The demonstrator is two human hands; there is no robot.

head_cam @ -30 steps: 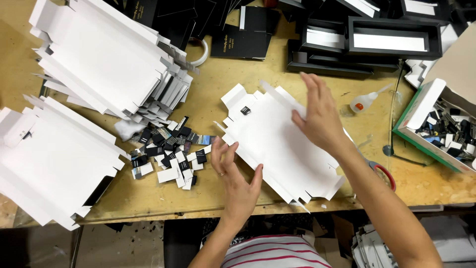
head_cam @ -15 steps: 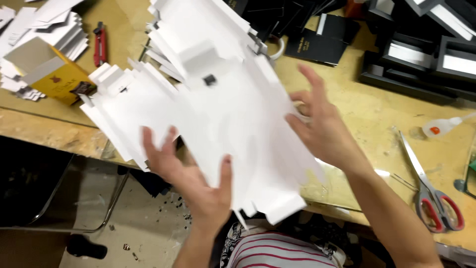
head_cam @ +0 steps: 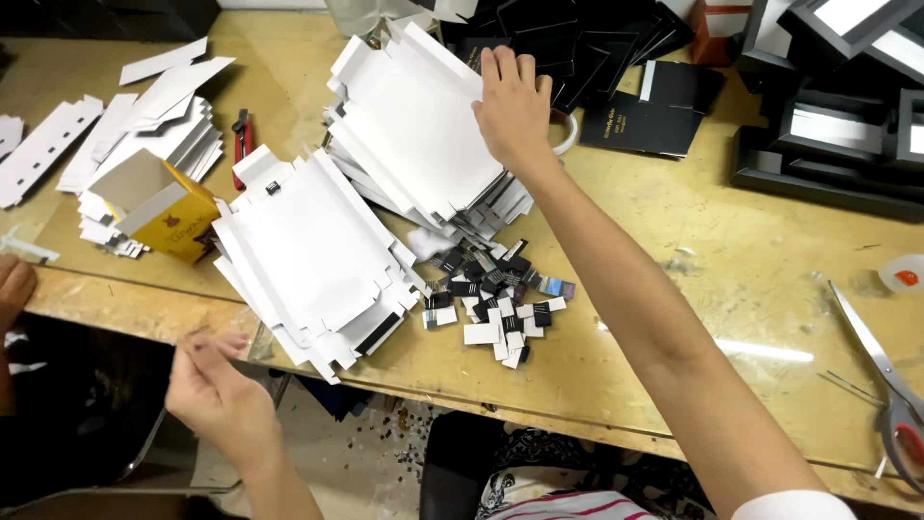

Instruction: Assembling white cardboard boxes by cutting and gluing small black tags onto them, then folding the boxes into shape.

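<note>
My right hand (head_cam: 515,101) reaches across the wooden table (head_cam: 731,289) and rests palm down on the far right corner of a tall stack of white die-cut cardboard sheets (head_cam: 414,135). My left hand (head_cam: 219,390) hangs below the table's front edge, fingers loosely curled, holding nothing that I can see. Just above it a second stack of white die-cut sheets (head_cam: 308,255) overhangs the front edge. A heap of small black and white tabs (head_cam: 491,294) lies between the two stacks.
A yellow box (head_cam: 159,207) sits among more white sheets (head_cam: 144,125) at left, beside a red utility knife (head_cam: 243,144). Black boxes (head_cam: 828,125) crowd the back right. Scissors (head_cam: 890,385) lie at the right edge. Another person's hand (head_cam: 14,289) shows at far left.
The sheets I was lifting in both hands now lie on the stack at the front edge. My right hand has gone to the far stack; my left has dropped below the table.
</note>
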